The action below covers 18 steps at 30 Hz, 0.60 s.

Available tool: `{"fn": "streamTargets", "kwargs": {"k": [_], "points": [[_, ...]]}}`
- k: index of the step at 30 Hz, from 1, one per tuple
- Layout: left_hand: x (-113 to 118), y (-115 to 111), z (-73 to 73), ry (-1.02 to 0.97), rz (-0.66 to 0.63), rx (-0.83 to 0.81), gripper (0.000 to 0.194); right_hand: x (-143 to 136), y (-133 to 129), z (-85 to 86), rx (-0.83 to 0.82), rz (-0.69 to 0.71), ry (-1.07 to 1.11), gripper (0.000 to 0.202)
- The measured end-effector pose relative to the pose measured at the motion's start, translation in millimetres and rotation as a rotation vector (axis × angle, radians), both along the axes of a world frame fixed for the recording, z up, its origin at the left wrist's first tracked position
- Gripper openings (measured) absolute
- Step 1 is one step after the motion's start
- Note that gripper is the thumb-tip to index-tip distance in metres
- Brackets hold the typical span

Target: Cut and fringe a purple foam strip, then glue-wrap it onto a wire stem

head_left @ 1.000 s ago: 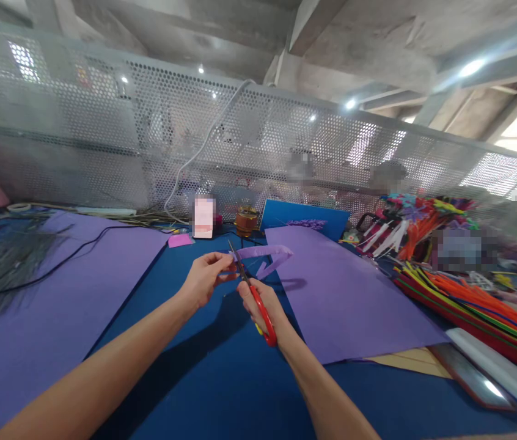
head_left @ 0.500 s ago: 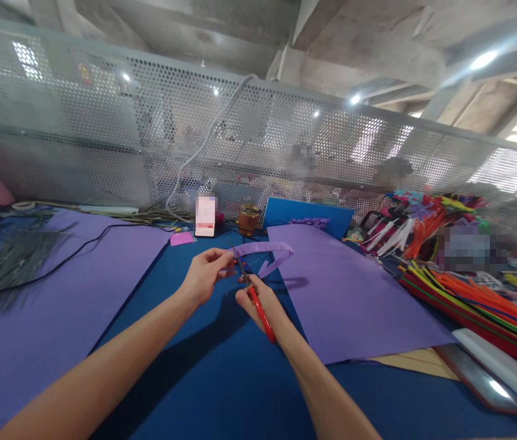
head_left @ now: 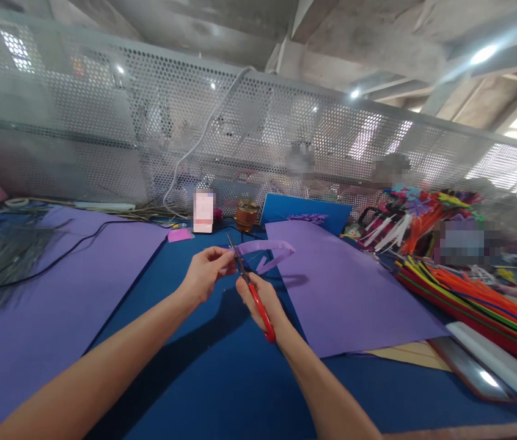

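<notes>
Compared with half a second ago, the right hand's thumb has swung in against the handle of the red-handled metal scissors, and the blade tip pokes higher past the strip. Left hand's basically parked.

As for writing, the upright phone with the pale pink screen is pixelated, so I can't read it.

The left hand has its thumb and fingers pinched on the near end of a narrow purple folded-looking strip, which loops out over the worktop. The right hand is wrapped around the scissors, blades crossing the strip right by the left fingertips. Can't tell whether they're biting into it.

Big flat purple sheets sit either side, the right one and the left one, with a thin black cable running over the left one. Behind: an amber glass-looking jar and a blue board with a purple sprig on it. Orange, yellow and green fuzzy stems crowd the right, cut off by the edge. A square blur hides something behind them.
</notes>
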State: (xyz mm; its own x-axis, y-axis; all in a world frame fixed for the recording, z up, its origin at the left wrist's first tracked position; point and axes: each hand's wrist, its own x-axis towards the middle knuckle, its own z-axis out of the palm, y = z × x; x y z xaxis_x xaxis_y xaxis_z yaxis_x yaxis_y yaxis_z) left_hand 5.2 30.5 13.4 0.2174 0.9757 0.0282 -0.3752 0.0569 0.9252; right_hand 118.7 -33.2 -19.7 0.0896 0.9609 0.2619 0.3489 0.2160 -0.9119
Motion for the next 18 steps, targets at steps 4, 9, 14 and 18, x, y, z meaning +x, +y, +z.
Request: {"fn": "streamTargets", "kwargs": {"k": [4, 9, 14, 18], "points": [[-0.1, -0.3, 1.1, -0.001, -0.013, 0.005, 0.029, -2.0, -2.4, 4.3, -0.004, -0.008, 0.043, 0.04], [-1.1, -2.3, 4.7, -0.004, -0.023, -0.01, 0.026, -3.4, -2.0, 3.1, 0.002, -0.008, 0.069, 0.04], [-2.1, -4.2, 7.0, -0.008, -0.021, -0.012, 0.026, -4.2, -0.6, -0.8, -0.023, 0.009, 0.094, 0.04], [-2.4, -3.9, 6.6, -0.005, -0.021, -0.005, 0.024, -3.5, -1.2, -1.3, -0.02, 0.015, 0.09, 0.038]]}}
